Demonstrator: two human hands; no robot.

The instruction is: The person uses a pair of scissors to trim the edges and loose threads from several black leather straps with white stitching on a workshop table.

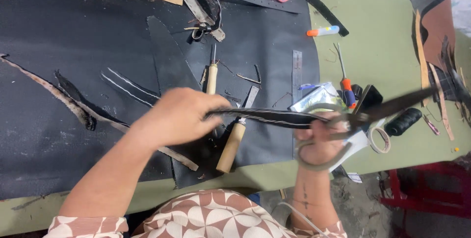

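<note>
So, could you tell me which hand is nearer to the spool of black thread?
Right. The right hand, gripping the scissors, sits just left of the spool; the left hand is much farther left, pinching the strip.

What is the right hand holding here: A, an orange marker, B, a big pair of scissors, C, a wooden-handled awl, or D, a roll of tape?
B: the right hand has its fingers through the loops of the large scissors, while the left hand pinches the dark strip.

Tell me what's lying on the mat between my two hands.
In the head view, a wooden-handled knife lies between the left hand and right hand.
</note>
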